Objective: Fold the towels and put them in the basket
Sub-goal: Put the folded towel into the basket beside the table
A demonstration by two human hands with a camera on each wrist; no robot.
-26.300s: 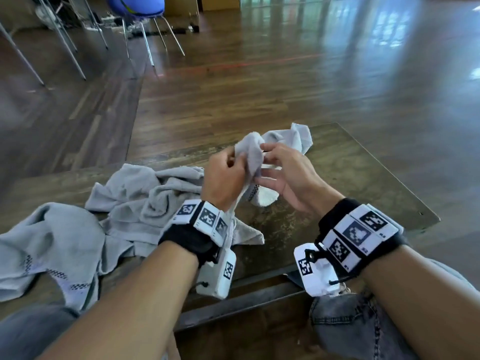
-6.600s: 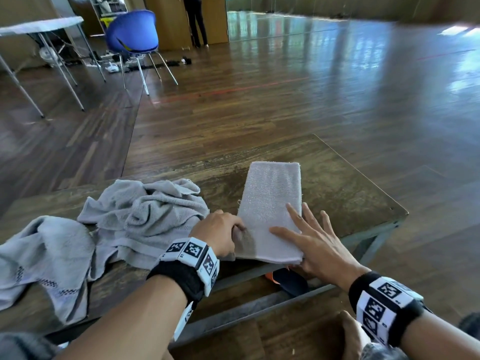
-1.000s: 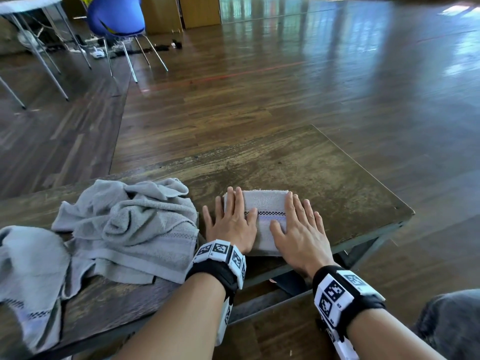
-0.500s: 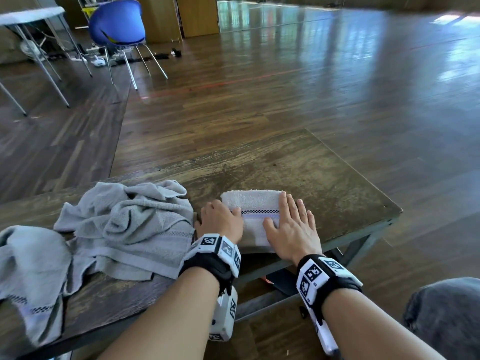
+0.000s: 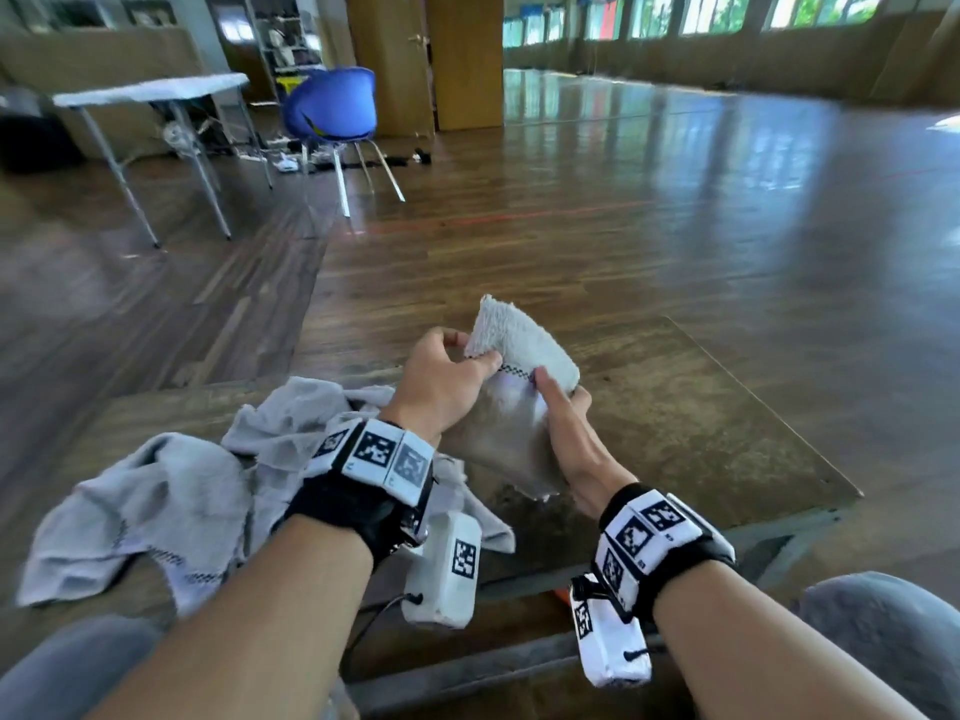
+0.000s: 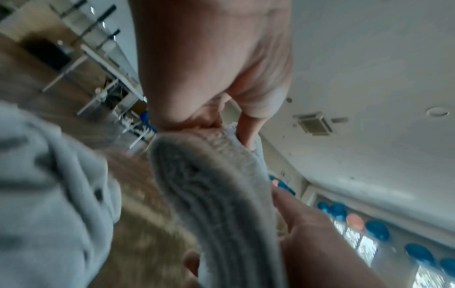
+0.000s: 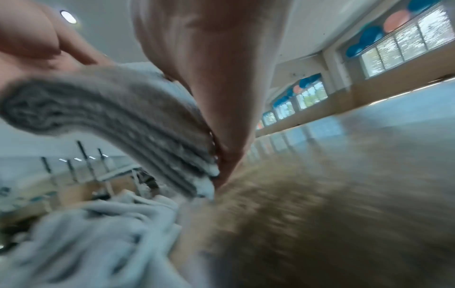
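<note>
A folded white towel point(image 5: 514, 350) with a dark checked stripe is held up off the wooden table point(image 5: 701, 423), tilted on edge. My left hand point(image 5: 447, 376) grips its left side, thumb on top. My right hand point(image 5: 563, 407) holds its right side from below, thumb against the stripe. The left wrist view shows the folded towel's point(image 6: 216, 187) layered edge between both hands, and the right wrist view shows that folded towel point(image 7: 118, 117) bent over my fingers. Several unfolded grey towels point(image 5: 171, 501) lie heaped on the table's left part. No basket is in view.
The table's right edge and near right corner point(image 5: 852, 496) drop off to a wooden floor. A blue chair point(image 5: 332, 111) and a white folding table point(image 5: 150, 90) stand far back on the left. My knees sit below the table's front edge.
Half a second ago the folded towel lay flat on the table under my hands. Both hands have since gripped it and lifted it, tilting it upright.
</note>
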